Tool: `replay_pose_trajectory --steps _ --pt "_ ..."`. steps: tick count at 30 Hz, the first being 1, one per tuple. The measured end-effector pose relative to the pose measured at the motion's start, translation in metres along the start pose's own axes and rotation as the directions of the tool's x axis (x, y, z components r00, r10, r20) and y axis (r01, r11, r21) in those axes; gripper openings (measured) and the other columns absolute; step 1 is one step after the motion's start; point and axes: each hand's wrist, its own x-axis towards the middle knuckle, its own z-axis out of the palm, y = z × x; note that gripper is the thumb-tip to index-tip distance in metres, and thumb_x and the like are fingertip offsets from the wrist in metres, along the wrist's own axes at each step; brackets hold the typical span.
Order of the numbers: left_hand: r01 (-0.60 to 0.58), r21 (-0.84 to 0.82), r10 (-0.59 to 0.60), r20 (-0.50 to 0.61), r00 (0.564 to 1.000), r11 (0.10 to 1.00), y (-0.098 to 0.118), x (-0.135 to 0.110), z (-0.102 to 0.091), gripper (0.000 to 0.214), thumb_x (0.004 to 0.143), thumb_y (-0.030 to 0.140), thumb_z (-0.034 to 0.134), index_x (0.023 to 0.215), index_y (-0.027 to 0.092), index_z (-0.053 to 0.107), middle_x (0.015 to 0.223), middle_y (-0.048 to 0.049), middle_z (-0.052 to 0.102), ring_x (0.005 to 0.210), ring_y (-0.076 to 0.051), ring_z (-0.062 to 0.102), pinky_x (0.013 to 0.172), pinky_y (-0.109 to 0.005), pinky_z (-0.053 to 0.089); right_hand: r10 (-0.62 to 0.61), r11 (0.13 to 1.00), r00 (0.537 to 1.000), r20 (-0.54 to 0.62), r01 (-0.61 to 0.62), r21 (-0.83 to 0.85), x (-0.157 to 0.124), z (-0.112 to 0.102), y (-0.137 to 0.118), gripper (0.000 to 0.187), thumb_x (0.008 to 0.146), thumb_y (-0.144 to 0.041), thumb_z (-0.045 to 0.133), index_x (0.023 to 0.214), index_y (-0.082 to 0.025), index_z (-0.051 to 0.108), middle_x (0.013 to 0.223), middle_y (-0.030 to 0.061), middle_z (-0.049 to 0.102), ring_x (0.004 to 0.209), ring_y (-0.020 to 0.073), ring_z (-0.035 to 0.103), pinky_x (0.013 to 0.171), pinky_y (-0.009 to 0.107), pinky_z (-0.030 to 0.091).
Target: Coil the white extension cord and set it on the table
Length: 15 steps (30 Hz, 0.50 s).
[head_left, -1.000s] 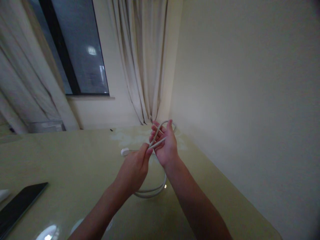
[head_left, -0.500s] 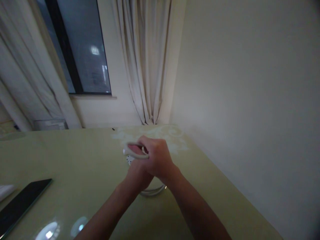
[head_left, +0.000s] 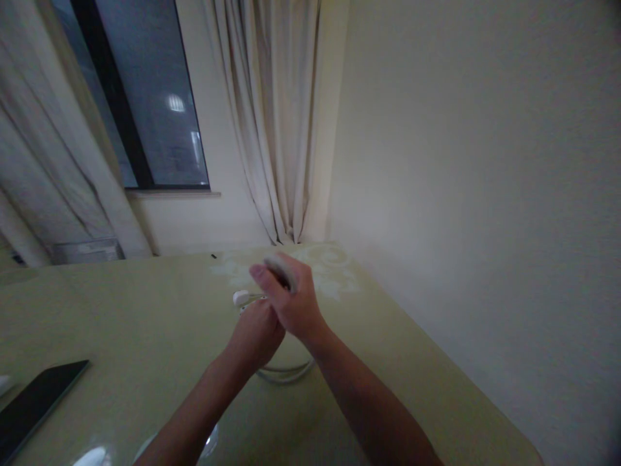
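Tabletop [head_left: 398, 414] spreads wide either side of the forearms [head_left: 208, 395], its right edge slanting away. Pale cable [head_left: 286, 379] coils between them; the left hand [head_left: 259, 330] is fisted, seemingly on it. Touching that fist, the right hand [head_left: 298, 301] curls round a loop; a white plug [head_left: 240, 298] lies just beyond.

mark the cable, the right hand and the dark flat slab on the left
Cable [head_left: 284, 380]: head view, on the lower loops
Right hand [head_left: 297, 303]: head view, near the base of the thumb
Dark flat slab [head_left: 39, 402]: head view, on its top face
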Motion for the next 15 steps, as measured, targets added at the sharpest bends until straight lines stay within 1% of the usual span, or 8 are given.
replay_pose_trajectory --steps 2,4,6,8,10,12,14,15 --pt "-0.027 0.071 0.023 0.054 0.998 0.997 0.009 0.001 -0.009 0.017 0.099 0.037 0.060 0.092 0.022 0.065 0.075 -0.0067 0.068 0.071 -0.025 0.065 0.068 -0.035 0.044 0.162 0.935 0.984 -0.078 -0.127 0.331 0.011 -0.010 0.005 0.030 0.086 -0.051 0.076 0.086 -0.023 0.065 0.070 -0.0042 0.053 0.064 0.0123 0.048 0.060 0.026 0.040" --pt "-0.044 0.106 0.033 0.100 0.994 0.993 0.015 0.004 -0.018 0.024 0.100 0.042 0.058 0.086 0.023 0.058 0.070 -0.0021 0.063 0.066 -0.022 0.059 0.065 -0.033 0.039 0.279 0.827 0.954 -0.107 -0.183 0.532 0.020 -0.021 0.010 0.042 0.080 -0.055 0.080 0.107 -0.024 0.070 0.090 0.0010 0.066 0.081 0.0163 0.061 0.071 0.028 0.051" --pt "-0.037 0.062 0.031 0.100 0.995 0.997 0.017 0.007 -0.025 0.033 0.098 0.049 0.059 0.078 0.023 0.054 0.067 0.0003 0.059 0.064 -0.019 0.056 0.063 -0.030 0.038 0.322 0.760 0.939 -0.125 -0.177 0.625 0.026 -0.030 0.012 0.054 0.078 -0.060 0.082 0.118 -0.026 0.070 0.114 0.0060 0.071 0.107 0.0218 0.066 0.087 0.034 0.056" --pt "0.013 -0.047 -0.011 0.045 0.999 0.999 0.016 0.010 -0.033 0.038 0.098 0.054 0.058 0.078 0.022 0.058 0.065 0.0018 0.055 0.061 -0.017 0.052 0.059 -0.028 0.037 0.312 0.750 0.941 -0.131 -0.159 0.642 0.030 -0.037 0.015 0.058 0.078 -0.065 0.079 0.122 -0.027 0.069 0.130 0.0076 0.069 0.122 0.0252 0.064 0.096 0.038 0.056" --pt "0.108 -0.258 -0.125 -0.050 0.991 0.960 0.016 0.013 -0.043 0.042 0.098 0.061 0.057 0.084 0.021 0.062 0.062 0.0051 0.046 0.053 -0.013 0.042 0.050 -0.024 0.032 0.286 0.798 0.948 -0.138 -0.156 0.582 0.033 -0.042 0.020 0.060 0.083 -0.071 0.073 0.124 -0.028 0.069 0.135 0.0082 0.069 0.123 0.0254 0.066 0.096 0.039 0.056" --pt "0.180 -0.530 -0.275 -0.105 0.956 0.829 0.019 0.014 -0.055 0.045 0.094 0.065 0.062 0.086 0.021 0.059 0.060 0.0091 0.035 0.045 -0.009 0.029 0.042 -0.020 0.023 0.254 0.893 0.962 -0.101 -0.193 0.406 0.036 -0.045 0.033 0.058 0.090 -0.073 0.063 0.122 -0.025 0.071 0.124 0.0097 0.074 0.107 0.0237 0.072 0.090 0.038 0.057" --pt "0.186 -0.725 -0.372 -0.103 0.922 0.663 0.025 0.015 -0.068 0.044 0.091 0.063 0.070 0.084 0.021 0.056 0.060 0.0109 0.031 0.042 -0.005 0.021 0.038 -0.016 0.017 0.249 0.967 0.969 -0.001 -0.248 0.057 0.036 -0.046 0.055 0.053 0.095 -0.068 0.060 0.113 -0.020 0.074 0.105 0.0097 0.078 0.089 0.0214 0.073 0.084 0.036 0.056" --pt "0.182 -0.778 -0.396 -0.093 0.914 0.602 0.029 0.015 -0.075 0.042 0.091 0.059 0.073 0.084 0.020 0.057 0.061 0.0109 0.031 0.042 -0.005 0.020 0.037 -0.015 0.017 0.274 0.950 0.960 0.048 -0.263 -0.170 0.033 -0.045 0.070 0.049 0.097 -0.064 0.060 0.108 -0.019 0.075 0.098 0.0096 0.078 0.086 0.0212 0.072 0.082 0.035 0.055"
